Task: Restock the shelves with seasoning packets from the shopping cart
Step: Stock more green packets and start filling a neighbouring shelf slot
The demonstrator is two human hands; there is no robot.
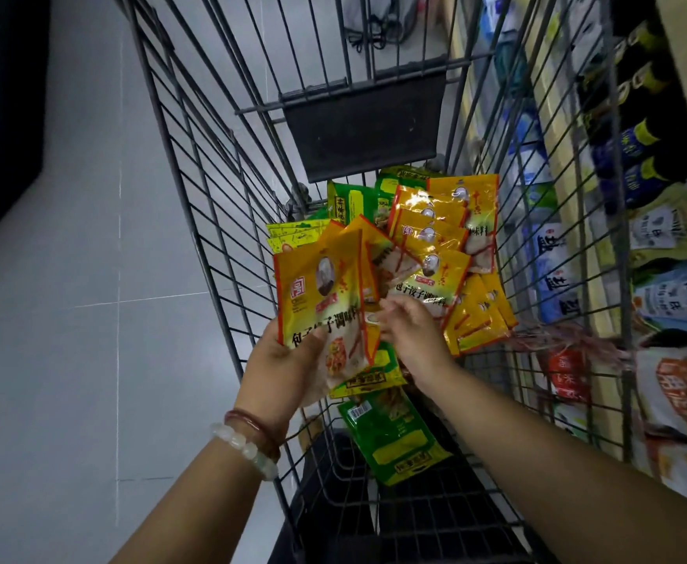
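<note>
Left grip (pixel 289 356) clasped — right grip (pixel 411 327) relaxed, outstretched

Over the wire shopping cart (pixel 195 164), the left hand (pixel 281 360) grips a stack of yellow seasoning packets (pixel 325 295). The right hand (pixel 411 331) reaches into the pile of yellow and green packets (pixel 447 246) inside. Stocked shelves (pixel 578 221) stand right.

Grey tiled floor (pixel 89 238) lies left; a black cord (pixel 368 32) coils beyond.

I am in a shop. Right of my wire shopping cart (pixel 219 205) stand shelves (pixel 569 221) stocked with sauce bottles (pixel 635 144).
</note>
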